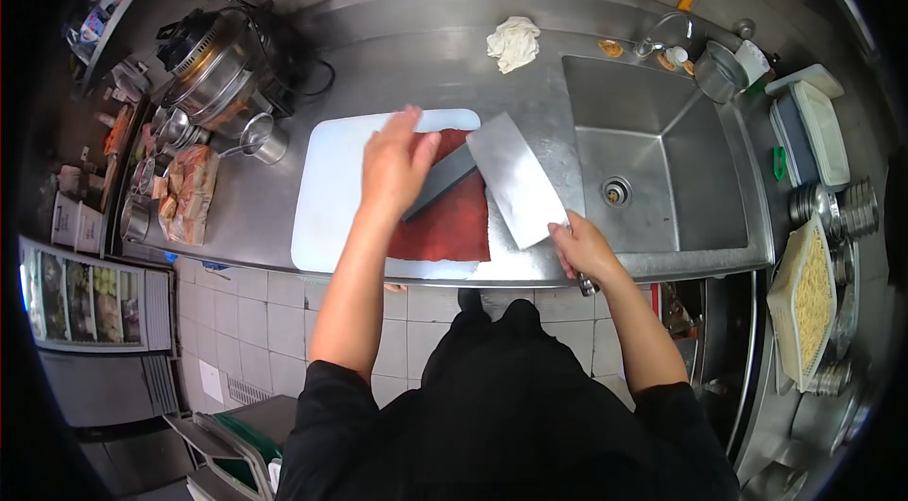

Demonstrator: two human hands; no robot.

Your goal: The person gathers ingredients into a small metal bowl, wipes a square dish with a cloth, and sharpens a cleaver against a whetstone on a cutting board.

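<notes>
My right hand [580,248] is closed around the handle of a broad cleaver [518,181]. Its wide blade tilts up to the left, with the far corner close to a grey sharpening stone [443,179]. The long stone lies slantwise on a red cloth [452,222], which covers the right part of a white cutting board [326,189]. Over the board, beside the stone, my left hand [395,165] is raised with its fingers apart and slightly blurred. I see nothing in it.
A sink [653,160] lies to the right, with a small metal pot [721,72] at its back corner. A crumpled white cloth [514,44] rests behind the board. On the left are a bag of bread pieces [189,193], a metal jug [264,139] and a steel-bodied appliance [213,70].
</notes>
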